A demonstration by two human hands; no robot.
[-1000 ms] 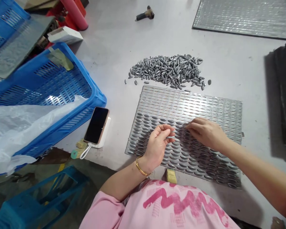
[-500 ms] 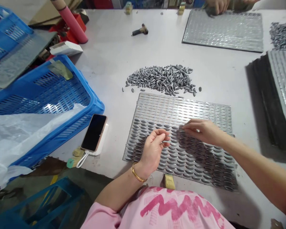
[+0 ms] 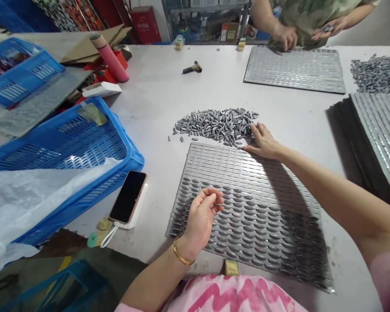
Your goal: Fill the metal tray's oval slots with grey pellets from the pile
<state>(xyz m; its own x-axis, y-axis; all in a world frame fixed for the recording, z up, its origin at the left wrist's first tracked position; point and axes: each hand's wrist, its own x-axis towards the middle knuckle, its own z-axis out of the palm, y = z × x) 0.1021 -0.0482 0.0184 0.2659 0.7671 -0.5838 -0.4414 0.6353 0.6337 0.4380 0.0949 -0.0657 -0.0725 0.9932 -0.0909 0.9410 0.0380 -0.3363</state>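
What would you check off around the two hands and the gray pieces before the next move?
1. Loose pieces within reach: ok, the right hand is at the right end of the pile.
2. Panel lying on the table: ok.
3. Unfilled rows on the panel: ok, on the side toward the pile.
4. Left hand empty: cannot tell, its fingers are curled.
5. All loose pieces gathered: not ok, a few strays lie apart.
6. Phone off the panel: ok, it lies left of it.
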